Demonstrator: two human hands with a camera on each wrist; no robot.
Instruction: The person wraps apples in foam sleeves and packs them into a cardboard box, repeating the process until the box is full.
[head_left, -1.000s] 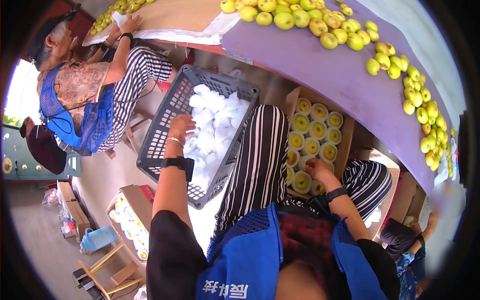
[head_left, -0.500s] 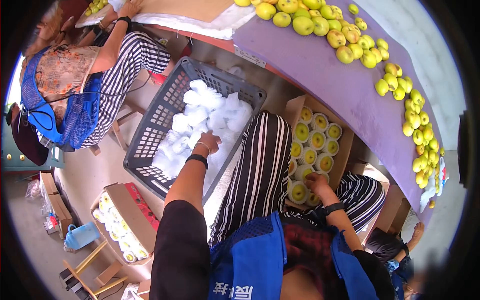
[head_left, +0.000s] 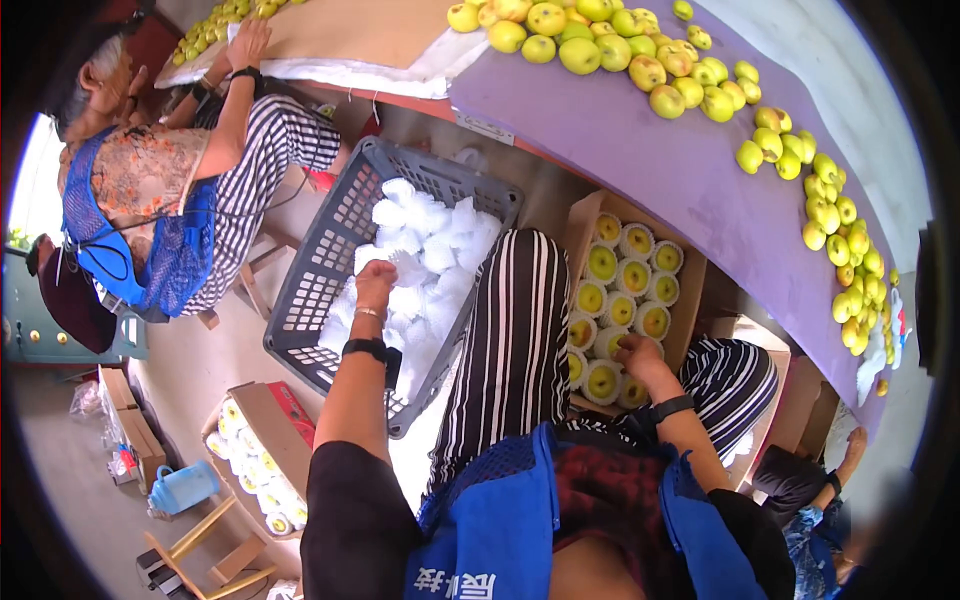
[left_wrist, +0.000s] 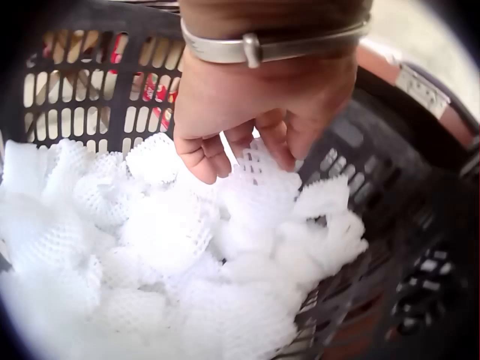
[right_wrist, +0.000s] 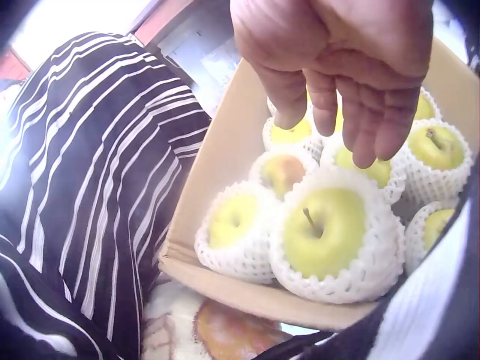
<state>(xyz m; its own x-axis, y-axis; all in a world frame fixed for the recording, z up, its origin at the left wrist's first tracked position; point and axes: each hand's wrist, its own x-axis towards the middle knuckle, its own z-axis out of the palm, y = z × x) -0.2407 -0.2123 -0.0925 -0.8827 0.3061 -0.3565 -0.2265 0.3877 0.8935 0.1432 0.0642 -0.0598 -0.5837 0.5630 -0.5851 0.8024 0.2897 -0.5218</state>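
Observation:
My left hand (head_left: 375, 287) is over the black plastic crate (head_left: 508, 195), which holds a heap of white foam nets (head_left: 435, 250). In the left wrist view, the thumb and fingers of that hand (left_wrist: 262, 105) pinch one foam net (left_wrist: 259, 184) at the top of the heap. My right hand (head_left: 643, 357) hovers at the near end of a cardboard carton (head_left: 690, 310) of yellow-green apples in foam nets. The right wrist view shows this hand (right_wrist: 345, 60) with loose, extended fingers above a netted apple (right_wrist: 322, 232), holding nothing.
Loose apples (head_left: 665, 100) line the far side of the purple-topped table (head_left: 600, 130). Another carton of netted apples (head_left: 250, 455) stands on the floor at left, near a blue jug (head_left: 185, 487). A seated person (head_left: 150, 180) works at upper left.
My left hand moved into the crate, then back up and left among the foam nets, and now pinches one. The right hand stays over the carton.

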